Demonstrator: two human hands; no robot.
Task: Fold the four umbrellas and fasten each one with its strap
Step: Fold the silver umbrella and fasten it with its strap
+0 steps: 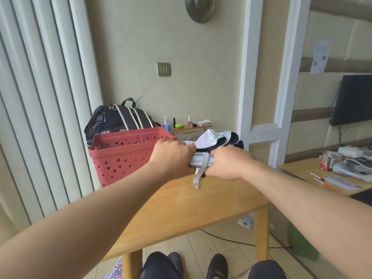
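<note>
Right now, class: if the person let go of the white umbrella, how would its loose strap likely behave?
The strap would probably flop: it already dangles limp between both hands. The umbrella looks cylindrical, so it may roll on the table. Its unfastened fabric would likely spring loose.

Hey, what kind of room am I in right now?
Most likely a lived-in room at home, perhaps a living room or bedroom. A wooden table holds a red plastic basket, a backpack leans by the wall, and a dark screen hangs on the padded wall.
</note>
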